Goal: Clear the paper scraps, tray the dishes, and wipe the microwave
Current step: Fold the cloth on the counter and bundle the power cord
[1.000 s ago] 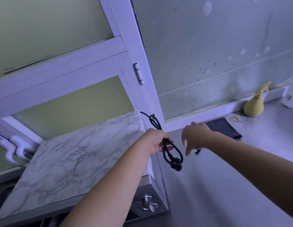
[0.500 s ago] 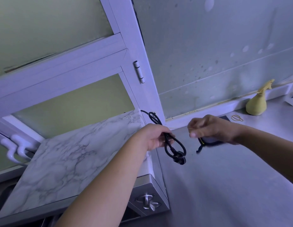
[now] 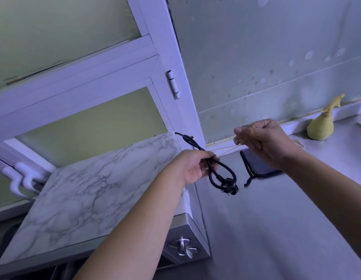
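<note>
The microwave (image 3: 90, 199) stands at the left with a marble-patterned top and a metal knob on its front corner. My left hand (image 3: 193, 166) grips its black power cord (image 3: 222, 176), folded into a loop with the plug hanging at the lower end. My right hand (image 3: 262, 142) is raised beside it and pinches a thin rubber band (image 3: 226, 149), stretched taut from its fingers to the cord bundle in my left hand. A dark grey cloth (image 3: 256, 166) lies on the counter under my right hand, partly hidden by it.
A small yellow tied bag (image 3: 320, 128) sits on the grey counter (image 3: 276, 229) against the stained wall. Another rubber band (image 3: 297, 142) lies on the counter behind my right wrist. A white window frame with a hinge (image 3: 173, 84) rises behind the microwave.
My right hand rose from near the cloth and now pulls a rubber band taut toward the cord. My left hand keeps its hold on the looped cord.
</note>
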`<state>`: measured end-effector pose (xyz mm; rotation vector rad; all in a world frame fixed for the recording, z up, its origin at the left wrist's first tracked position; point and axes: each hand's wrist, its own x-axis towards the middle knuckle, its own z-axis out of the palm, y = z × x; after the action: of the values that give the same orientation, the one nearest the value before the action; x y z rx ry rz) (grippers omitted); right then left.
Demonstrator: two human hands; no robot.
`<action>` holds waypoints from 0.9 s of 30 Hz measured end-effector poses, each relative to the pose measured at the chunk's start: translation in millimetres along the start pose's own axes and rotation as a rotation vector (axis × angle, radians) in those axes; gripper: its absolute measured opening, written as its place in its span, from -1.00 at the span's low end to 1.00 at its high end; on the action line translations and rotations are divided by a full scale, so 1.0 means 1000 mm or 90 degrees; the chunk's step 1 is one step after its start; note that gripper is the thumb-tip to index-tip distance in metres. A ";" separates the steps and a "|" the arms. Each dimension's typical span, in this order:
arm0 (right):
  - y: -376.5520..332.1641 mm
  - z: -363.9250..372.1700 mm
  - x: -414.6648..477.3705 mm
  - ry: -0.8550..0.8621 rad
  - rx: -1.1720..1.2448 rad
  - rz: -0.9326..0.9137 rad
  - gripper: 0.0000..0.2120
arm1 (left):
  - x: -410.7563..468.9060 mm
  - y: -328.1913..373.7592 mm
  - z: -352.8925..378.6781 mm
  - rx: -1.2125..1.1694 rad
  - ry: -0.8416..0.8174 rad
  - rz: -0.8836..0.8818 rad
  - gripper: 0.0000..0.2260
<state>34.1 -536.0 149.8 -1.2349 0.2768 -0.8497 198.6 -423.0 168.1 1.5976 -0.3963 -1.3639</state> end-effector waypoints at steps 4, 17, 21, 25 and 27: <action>-0.002 0.000 -0.004 -0.061 0.024 0.038 -0.47 | 0.002 -0.003 -0.001 0.000 -0.005 -0.001 -0.89; -0.016 0.001 0.005 -0.437 -0.626 0.546 -0.38 | 0.018 -0.018 0.015 -0.006 0.086 0.027 -0.90; 0.009 -0.003 -0.012 -0.378 -0.366 0.554 -0.29 | 0.021 -0.020 0.022 -0.105 0.086 0.016 -0.92; 0.028 -0.006 -0.034 -0.312 -0.148 0.511 -0.01 | 0.021 -0.030 0.027 -0.223 0.099 0.004 -0.85; 0.036 -0.004 -0.045 -0.287 -0.112 0.494 0.00 | 0.022 -0.034 0.030 -0.278 0.118 0.001 -0.82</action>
<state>16.3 -505.2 104.9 -1.3002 0.4278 0.1256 167.6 -436.5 130.6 1.3401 0.0156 -1.1900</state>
